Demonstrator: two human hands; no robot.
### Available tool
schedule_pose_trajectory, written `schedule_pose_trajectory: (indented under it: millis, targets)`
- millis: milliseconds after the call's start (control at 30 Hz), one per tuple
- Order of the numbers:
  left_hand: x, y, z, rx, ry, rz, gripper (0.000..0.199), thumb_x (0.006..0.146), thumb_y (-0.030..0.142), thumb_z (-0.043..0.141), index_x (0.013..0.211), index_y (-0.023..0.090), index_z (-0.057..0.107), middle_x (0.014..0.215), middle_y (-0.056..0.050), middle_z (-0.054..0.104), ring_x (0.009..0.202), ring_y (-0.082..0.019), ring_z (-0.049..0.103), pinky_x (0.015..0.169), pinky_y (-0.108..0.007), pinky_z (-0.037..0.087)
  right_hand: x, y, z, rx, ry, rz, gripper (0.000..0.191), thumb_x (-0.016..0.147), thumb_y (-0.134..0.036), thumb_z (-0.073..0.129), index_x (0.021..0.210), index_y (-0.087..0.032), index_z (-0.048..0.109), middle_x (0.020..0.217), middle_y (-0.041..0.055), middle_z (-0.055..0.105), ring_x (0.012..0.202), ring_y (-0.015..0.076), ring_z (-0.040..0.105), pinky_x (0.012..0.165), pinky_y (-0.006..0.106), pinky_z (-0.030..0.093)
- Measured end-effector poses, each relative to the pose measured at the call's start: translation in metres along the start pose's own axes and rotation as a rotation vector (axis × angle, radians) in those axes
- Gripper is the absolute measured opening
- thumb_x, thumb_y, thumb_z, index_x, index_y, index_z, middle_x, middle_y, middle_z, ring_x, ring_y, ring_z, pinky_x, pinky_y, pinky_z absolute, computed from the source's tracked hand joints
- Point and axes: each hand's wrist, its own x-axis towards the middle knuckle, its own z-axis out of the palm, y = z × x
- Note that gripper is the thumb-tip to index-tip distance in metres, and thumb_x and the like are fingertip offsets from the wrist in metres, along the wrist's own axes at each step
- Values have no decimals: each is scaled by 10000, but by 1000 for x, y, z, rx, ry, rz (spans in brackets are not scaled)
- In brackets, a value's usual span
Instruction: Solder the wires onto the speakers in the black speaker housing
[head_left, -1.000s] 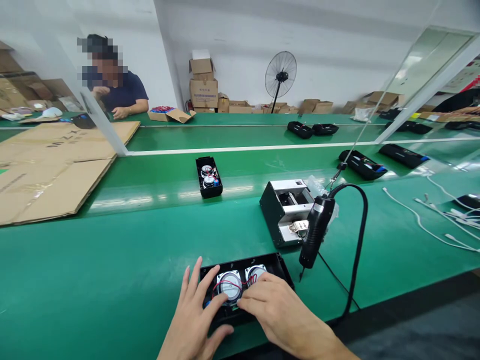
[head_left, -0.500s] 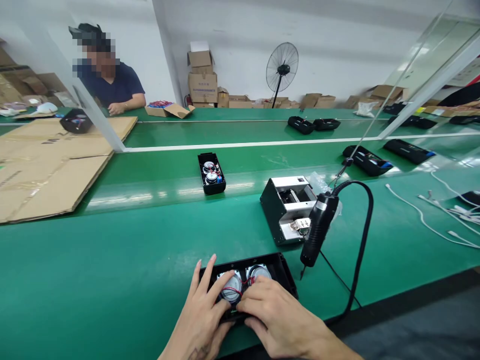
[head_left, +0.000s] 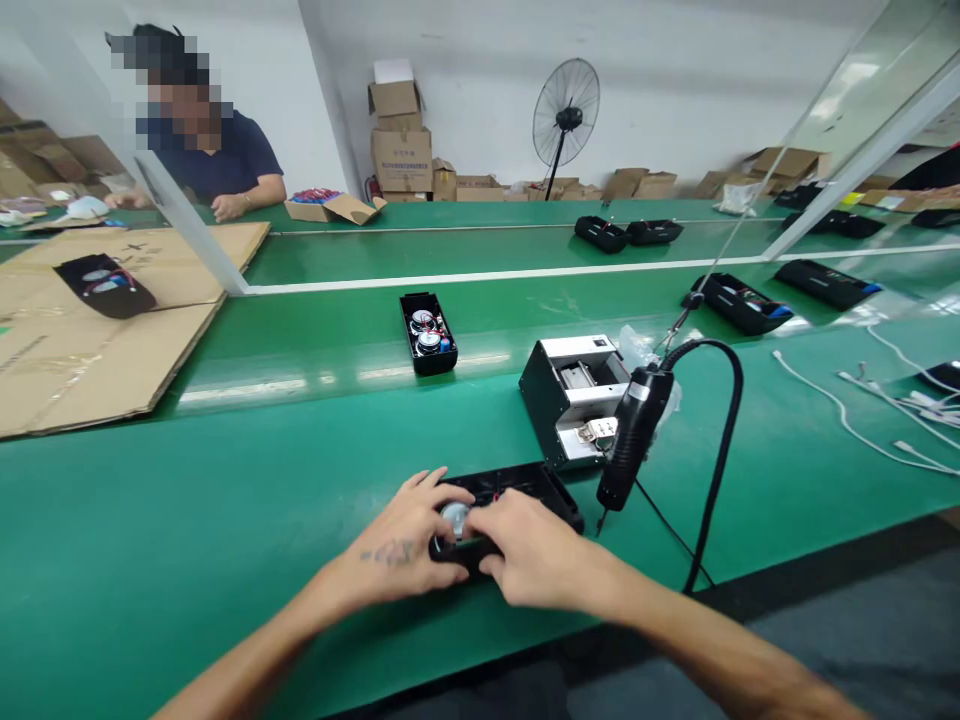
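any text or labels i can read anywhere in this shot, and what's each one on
None reads clearly.
Stacked cardboard boxes by the wall: dark print on the middle one, too small to read.
Flat cardboard sheet: faint marks, blurred.
Left hand: a small dark mark on its back, not legible.
Hanging electric screwdriver: a pale band, no readable text.
Grey metal box: no lettering legible.
Open black speaker case under both hands: nothing readable.

A black speaker housing on the green bench is covered by the left hand and right hand; an electric screwdriver is hung just beside it.
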Motion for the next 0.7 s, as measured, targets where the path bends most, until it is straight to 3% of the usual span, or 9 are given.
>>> schedule_pose_trajectory:
  millis: [67, 167, 333, 500, 700]
  targets:
    - [16, -5, -23, -146, -118, -93, 193, 712, 314, 866, 639, 218, 716, 1372, -5, 691, 1266, -351, 647, 1026, -424, 536, 21, 6, -23, 90, -98, 37, 228, 716, -100, 772, 915, -210, 751, 772, 5, 736, 710, 190, 651, 571, 269, 388]
    - [33, -12, -45, -318, -243, -188, 336, 674, 410, 855, 538, 191, 639, 1301, 14, 709, 979, -227, 710, 753, -282, 509, 45, 14, -45, 176, -217, 29, 192, 689, -133, 804, 857, -208, 750, 686, -40, 667, 625, 143, 589, 506, 237, 340]
    - [42, -16, -51, -414, -333, -256, 387, 563, 494, 879, 547, 188, 644, 1283, 31, 701, 909, -193, 655, 689, -272, 434, 54, 19, -47, 149, -282, 33, 334, 687, -383, 855, 961, -212, 772, 740, -20, 663, 700, 171, 586, 524, 250, 324]
    - [39, -13, -50, -432, -317, -256, 385, 601, 479, 845, 551, 183, 603, 1273, 44, 691, 883, -171, 620, 689, -284, 400, 52, 15, -44, 106, -286, 40, 400, 683, -445, 875, 999, -216, 784, 788, 6, 721, 724, 192, 620, 554, 260, 319]
    - [37, -15, -45, -494, -265, -212, 319, 619, 428, 866, 563, 188, 664, 1245, 33, 703, 1041, -214, 642, 804, -275, 430, 45, 10, -39, -19, -184, 34, 334, 742, -422, 823, 1024, -243, 809, 794, 37, 777, 752, 247, 692, 581, 297, 299]
